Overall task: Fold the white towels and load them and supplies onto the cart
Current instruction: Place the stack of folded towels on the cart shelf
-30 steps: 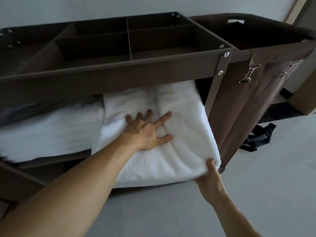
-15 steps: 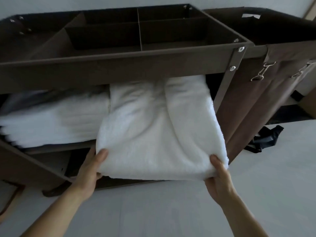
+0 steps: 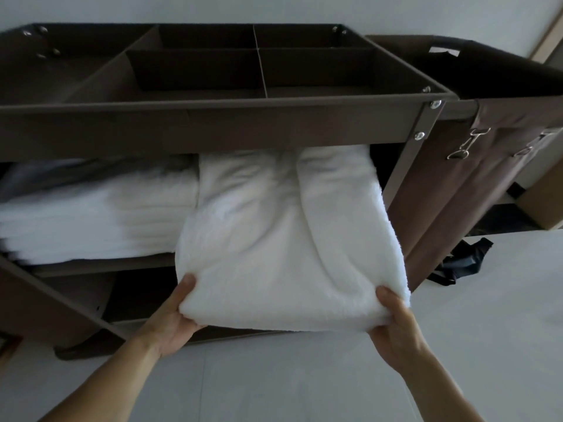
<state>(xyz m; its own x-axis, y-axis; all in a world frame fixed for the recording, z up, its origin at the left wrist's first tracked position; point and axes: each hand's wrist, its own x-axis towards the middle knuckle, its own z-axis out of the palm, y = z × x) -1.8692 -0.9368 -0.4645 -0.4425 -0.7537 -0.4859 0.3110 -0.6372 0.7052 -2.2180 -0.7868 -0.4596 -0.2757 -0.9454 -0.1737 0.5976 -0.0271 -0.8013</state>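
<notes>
Moved off the top of the towel (image 3: 274, 239) and down to its near left corner with the left hand (image 3: 170, 321); pinching there now, thumb on top, other fingers hidden under; same pinch at the near right corner with the right hand (image 3: 396, 327); lying half in the middle shelf (image 3: 106, 263) of the cart (image 3: 213, 126), just beside a stack (image 3: 91, 220) of white towels; near end sticking out toward both hands; long way pointing straight into the shelf; just as close to either hand; likely needs a straight push in, away from the fingers.
</notes>
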